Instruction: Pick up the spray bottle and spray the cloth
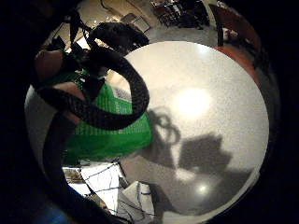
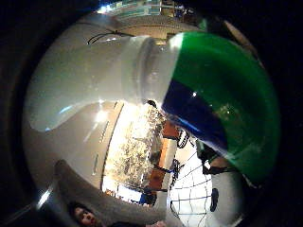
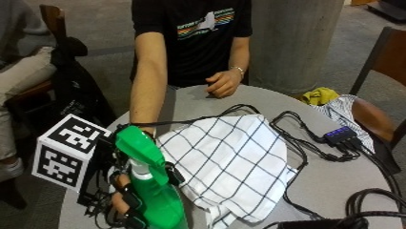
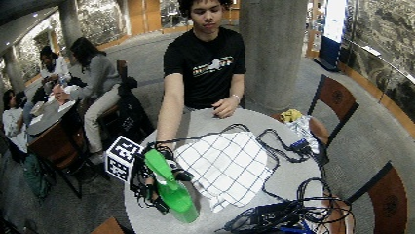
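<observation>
The gloved right hand (image 3: 122,191) has its fingers wrapped round the neck of the green spray bottle (image 3: 152,191), which stands upright at the near edge of the round table (image 3: 329,176). The white checked cloth (image 3: 228,162) lies crumpled just beside the bottle, and the bare left hand (image 3: 222,83) rests at the table's far edge.
</observation>
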Motion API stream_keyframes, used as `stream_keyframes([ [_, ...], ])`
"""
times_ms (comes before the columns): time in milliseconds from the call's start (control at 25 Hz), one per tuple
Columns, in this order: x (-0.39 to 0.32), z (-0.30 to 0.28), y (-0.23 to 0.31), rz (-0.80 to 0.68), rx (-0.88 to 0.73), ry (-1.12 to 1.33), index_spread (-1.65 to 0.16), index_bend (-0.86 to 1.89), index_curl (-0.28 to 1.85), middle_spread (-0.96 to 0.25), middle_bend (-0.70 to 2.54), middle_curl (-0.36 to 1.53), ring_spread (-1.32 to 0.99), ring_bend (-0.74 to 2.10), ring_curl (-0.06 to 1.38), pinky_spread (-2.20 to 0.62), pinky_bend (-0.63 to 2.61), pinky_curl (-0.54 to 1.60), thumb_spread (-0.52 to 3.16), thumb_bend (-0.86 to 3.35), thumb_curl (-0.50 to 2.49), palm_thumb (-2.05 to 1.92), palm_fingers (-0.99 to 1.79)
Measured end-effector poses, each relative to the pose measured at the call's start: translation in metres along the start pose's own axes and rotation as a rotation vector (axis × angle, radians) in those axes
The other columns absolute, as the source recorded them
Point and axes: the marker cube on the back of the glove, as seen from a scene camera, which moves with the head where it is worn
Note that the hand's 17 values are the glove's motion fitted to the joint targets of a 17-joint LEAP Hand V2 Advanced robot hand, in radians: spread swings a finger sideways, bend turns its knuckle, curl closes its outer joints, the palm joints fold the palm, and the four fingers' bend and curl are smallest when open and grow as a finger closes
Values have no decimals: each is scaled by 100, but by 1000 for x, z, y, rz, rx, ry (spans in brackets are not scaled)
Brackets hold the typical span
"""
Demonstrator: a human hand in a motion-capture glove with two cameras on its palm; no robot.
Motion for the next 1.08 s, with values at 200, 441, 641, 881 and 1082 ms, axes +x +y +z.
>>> stream_keyframes([
  [200, -2, -2, 1, -10, 19, -13, -34, 30, 19, -3, 39, 42, 1, 62, 36, 21, 70, 30, 76, 5, 46, 95, 81],
  [441, -22, -19, 11, -85, -49, 11, -30, 25, 25, -3, 34, 41, -1, 58, 37, 19, 63, 29, 74, 2, 49, 99, 88],
  [641, -58, -35, 25, -196, -226, 164, -28, 18, 28, -3, 31, 41, -1, 55, 36, 17, 58, 28, 73, 0, 51, 101, 93],
  [881, -95, -44, 55, -261, -511, 498, -27, 14, 29, -2, 28, 41, -1, 51, 36, 15, 55, 28, 71, -2, 53, 101, 98],
  [1082, -105, -34, 76, -283, -652, 765, -27, 12, 29, -2, 26, 41, -1, 50, 36, 15, 53, 28, 70, -3, 55, 101, 100],
])
